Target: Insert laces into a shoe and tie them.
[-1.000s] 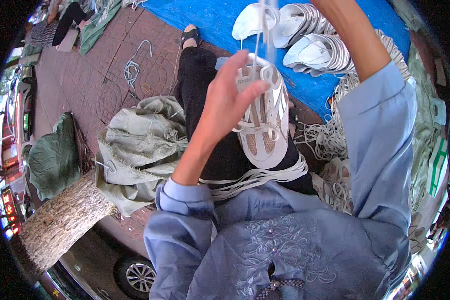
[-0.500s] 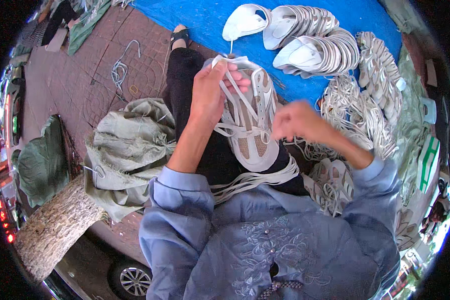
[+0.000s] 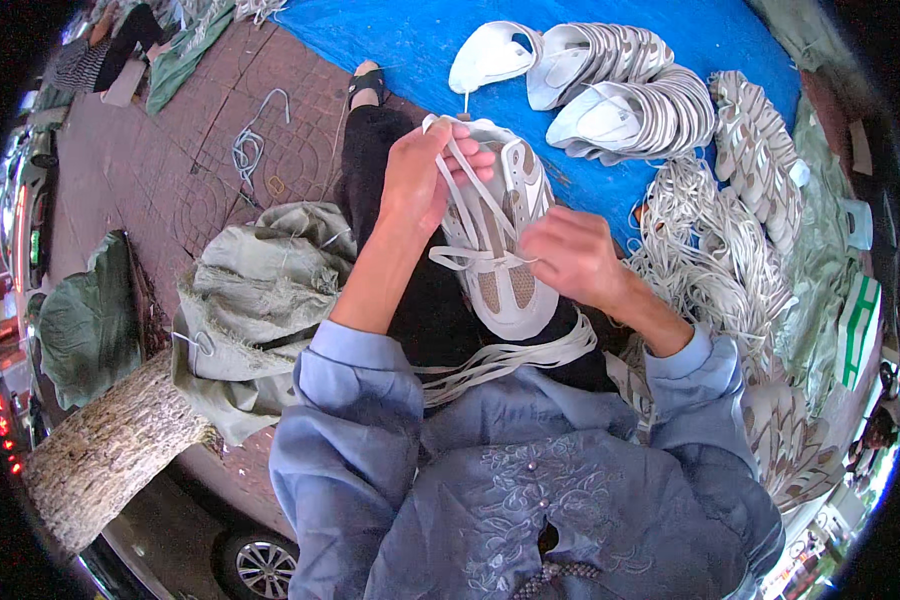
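A beige and white shoe upper rests on my lap, its toe toward me. White shoelace runs across its lowest eyelets, with long strands rising toward the far opening. My left hand is closed at that opening, thumb and fingers pinching the strands there. Beside the right row of eyelets, my right hand is closed, its fingertips at the lace by the lowest holes; the pinch is slightly blurred. A bundle of loose white laces lies across my lap, just below the toe.
On a blue tarp ahead lie rows of stacked shoe uppers. A heap of white laces and more uppers are at right. At left are a grey-green cloth sack, a tree trunk and a loose cord.
My right hand has come in from the right, down to the lace at the shoe upper's eyelets. My left hand stays at the far opening, still gripping the strands.
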Tool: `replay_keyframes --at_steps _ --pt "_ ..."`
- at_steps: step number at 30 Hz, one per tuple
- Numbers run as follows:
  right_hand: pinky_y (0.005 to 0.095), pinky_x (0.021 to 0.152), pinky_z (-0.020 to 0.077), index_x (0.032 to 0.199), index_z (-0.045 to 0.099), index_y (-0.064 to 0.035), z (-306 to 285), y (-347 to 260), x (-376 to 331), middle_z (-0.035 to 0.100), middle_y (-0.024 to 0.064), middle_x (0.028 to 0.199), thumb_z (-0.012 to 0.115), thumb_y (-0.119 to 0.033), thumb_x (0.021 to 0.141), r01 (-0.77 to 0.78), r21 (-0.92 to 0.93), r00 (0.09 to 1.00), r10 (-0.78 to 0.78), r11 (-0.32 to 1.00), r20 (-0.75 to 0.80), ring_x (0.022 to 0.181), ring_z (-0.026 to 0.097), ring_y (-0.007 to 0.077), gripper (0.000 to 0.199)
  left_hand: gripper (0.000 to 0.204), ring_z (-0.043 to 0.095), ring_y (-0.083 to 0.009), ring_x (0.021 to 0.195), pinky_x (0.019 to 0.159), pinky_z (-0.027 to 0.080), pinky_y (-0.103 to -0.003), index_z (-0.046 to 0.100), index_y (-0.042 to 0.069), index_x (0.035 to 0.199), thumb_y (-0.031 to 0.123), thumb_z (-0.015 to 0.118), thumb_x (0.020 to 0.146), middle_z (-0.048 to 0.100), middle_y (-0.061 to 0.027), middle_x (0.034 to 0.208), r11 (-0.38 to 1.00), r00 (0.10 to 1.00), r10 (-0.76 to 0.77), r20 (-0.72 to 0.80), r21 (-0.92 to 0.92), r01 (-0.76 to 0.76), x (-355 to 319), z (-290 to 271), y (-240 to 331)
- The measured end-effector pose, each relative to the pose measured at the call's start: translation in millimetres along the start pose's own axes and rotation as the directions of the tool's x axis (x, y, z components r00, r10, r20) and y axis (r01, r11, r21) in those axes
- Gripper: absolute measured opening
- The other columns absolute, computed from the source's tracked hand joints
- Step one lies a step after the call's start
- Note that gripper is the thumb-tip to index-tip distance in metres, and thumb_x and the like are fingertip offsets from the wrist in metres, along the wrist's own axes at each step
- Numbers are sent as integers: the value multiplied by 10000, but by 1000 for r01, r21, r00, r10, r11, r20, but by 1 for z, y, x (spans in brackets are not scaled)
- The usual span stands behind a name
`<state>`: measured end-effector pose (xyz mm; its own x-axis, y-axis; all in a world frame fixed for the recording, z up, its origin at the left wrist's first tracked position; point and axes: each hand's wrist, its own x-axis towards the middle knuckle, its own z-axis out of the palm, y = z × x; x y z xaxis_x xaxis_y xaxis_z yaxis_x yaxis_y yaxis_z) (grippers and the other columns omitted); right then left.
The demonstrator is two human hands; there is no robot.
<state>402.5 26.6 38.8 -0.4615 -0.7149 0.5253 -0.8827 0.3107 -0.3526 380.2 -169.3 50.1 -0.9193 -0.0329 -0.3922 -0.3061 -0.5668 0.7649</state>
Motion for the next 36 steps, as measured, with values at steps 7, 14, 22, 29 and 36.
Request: replay_keyframes --at_steps 7,14,22,29,36 --pt "212 533 411 771 579 -26 3 9 -6 573 8 680 648 15 567 -609 771 736 495 185 462 599 531 103 219 221 578 -251 659 588 508 -362 477 -41 830 164 394 839 527 -139 734 999 995 -5 -97 51 10 13 2 12" --pt "203 516 389 774 561 -12 15 38 -18 546 32 613 637 14 522 -496 852 692 518 -167 504 535 501 104 264 199 580 -219 528 474 493 -314 498 -20 771 153 415 828 541 -128 670 959 979 143 -143 266 -102 33 -3 25" --pt "198 417 246 616 495 -38 44 42 -27 442 29 490 578 -16 561 -163 922 735 579 -352 351 446 373 84 102 209 421 -109 385 397 394 -232 507 -16 802 182 446 830 557 -126 674 992 998 5 -61 124 3 38 -14 27" --pt "182 435 292 821 564 -14 32 48 -24 535 49 647 588 -67 620 -411 874 613 632 -258 475 491 429 80 209 154 296 -25 373 381 282 -173 501 1 856 143 450 823 568 -101 766 996 987 -86 134 20 84 46 -20 45" --pt "192 545 386 738 605 -33 17 60 -8 593 10 712 625 -68 652 -547 836 638 669 45 382 626 512 59 95 225 289 -35 385 385 284 -177 496 -42 872 173 512 811 552 -179 807 982 985 28 168 182 -59 82 -18 117"
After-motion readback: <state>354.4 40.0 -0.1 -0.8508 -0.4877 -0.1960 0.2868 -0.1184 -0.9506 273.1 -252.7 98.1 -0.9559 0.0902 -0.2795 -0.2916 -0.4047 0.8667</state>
